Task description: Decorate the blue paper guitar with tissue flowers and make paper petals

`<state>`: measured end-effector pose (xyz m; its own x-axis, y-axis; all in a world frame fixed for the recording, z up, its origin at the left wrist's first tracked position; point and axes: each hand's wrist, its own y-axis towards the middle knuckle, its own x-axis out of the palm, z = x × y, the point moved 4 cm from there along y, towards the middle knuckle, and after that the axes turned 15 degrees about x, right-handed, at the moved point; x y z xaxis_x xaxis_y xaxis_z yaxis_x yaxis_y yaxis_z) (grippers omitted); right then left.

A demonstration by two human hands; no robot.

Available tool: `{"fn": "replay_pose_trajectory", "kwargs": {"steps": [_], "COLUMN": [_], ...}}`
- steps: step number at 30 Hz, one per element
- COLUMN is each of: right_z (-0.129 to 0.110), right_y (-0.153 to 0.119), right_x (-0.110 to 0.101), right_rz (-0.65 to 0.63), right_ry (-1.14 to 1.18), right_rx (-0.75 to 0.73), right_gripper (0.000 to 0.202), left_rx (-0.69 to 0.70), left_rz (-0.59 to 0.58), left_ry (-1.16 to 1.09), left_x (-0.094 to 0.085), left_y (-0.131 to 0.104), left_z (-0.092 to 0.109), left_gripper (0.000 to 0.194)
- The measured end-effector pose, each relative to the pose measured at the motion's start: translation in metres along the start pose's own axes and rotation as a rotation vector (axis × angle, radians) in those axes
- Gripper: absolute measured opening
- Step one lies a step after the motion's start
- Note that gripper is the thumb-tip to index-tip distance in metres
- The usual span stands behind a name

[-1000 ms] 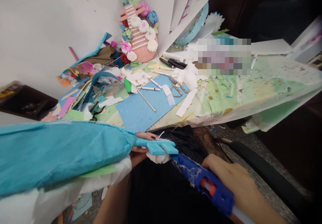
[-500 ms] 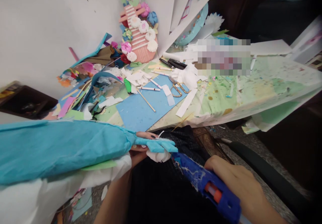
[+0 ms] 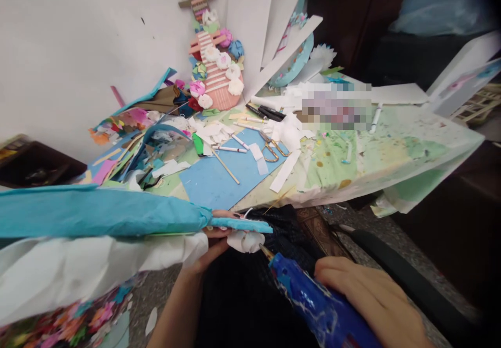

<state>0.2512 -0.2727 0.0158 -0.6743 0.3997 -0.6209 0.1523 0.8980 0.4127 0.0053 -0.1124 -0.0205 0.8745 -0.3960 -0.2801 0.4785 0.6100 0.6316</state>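
My left hand (image 3: 219, 231) is closed around the narrow end of a long craft piece covered in turquoise paper (image 3: 105, 210), partly hidden behind it. White crumpled paper (image 3: 97, 267) runs along its underside. A white paper flower (image 3: 246, 241) hangs below the narrow end. My right hand (image 3: 364, 296) grips a blue hot glue gun (image 3: 313, 296) with glue strings on its body. Its metal nozzle points up and left, right at the edge of the white flower; I cannot tell whether they touch.
On the table ahead lie a blue sheet (image 3: 219, 181), scissors (image 3: 276, 150), a wooden stick (image 3: 227, 165), markers (image 3: 230, 148) and paper scraps. A flower-covered guitar-shaped craft (image 3: 219, 76) leans on the wall. Colourful paper flowers (image 3: 74, 316) lie low at left, and a chair arm (image 3: 407, 270) is at right.
The turquoise piece has tilted, showing less of its broad face and more white underneath. The glue gun has shifted, and its nozzle now shows beside the white flower. The view has moved slightly.
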Motion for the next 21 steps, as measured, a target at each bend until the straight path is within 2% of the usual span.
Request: {"fn": "replay_pose_trajectory", "kwargs": {"steps": [3, 5, 6, 8, 10, 11, 14, 15, 18, 21], "right_z": [0.007, 0.009, 0.011, 0.018, 0.032, 0.042, 0.078, 0.092, 0.134, 0.174], "right_y": [-0.007, -0.003, 0.001, 0.013, 0.027, 0.034, 0.06, 0.07, 0.102, 0.127], "right_x": [0.002, -0.001, -0.005, -0.019, -0.037, -0.047, -0.075, -0.083, -0.102, -0.115], "right_rz": [0.022, 0.049, 0.084, 0.218, 0.399, 0.486, 0.626, 0.641, 0.566, 0.5], "right_ry": [0.013, 0.029, 0.029, -0.008, -0.097, -0.154, -0.313, -0.358, -0.449, -0.536], "right_rx": [0.05, 0.09, 0.119, 0.213, 0.351, 0.428, 0.63, 0.687, 0.804, 0.958], "right_gripper": [0.041, 0.035, 0.032, 0.022, 0.013, 0.017, 0.031, 0.036, 0.041, 0.056], "left_rx": [0.028, 0.006, -0.051, -0.146, -0.139, -0.157, -0.186, -0.198, -0.214, -0.259], "left_rz": [0.07, 0.153, 0.177, 0.25, 0.234, 0.257, 0.254, 0.256, 0.315, 0.337], "left_ry": [-0.02, 0.118, 0.17, 0.204, 0.124, 0.105, 0.071, 0.066, 0.041, 0.037], "left_x": [-0.003, -0.01, -0.012, -0.019, -0.022, -0.026, -0.037, -0.041, -0.059, -0.076], "left_y": [-0.004, -0.009, -0.011, -0.012, -0.005, 0.001, 0.023, 0.031, 0.05, 0.065], "left_z": [0.001, -0.003, -0.007, -0.014, -0.017, -0.018, -0.016, -0.015, -0.012, -0.013], "left_gripper": [0.023, 0.022, 0.021, 0.02, 0.025, 0.026, 0.029, 0.031, 0.034, 0.036]}}
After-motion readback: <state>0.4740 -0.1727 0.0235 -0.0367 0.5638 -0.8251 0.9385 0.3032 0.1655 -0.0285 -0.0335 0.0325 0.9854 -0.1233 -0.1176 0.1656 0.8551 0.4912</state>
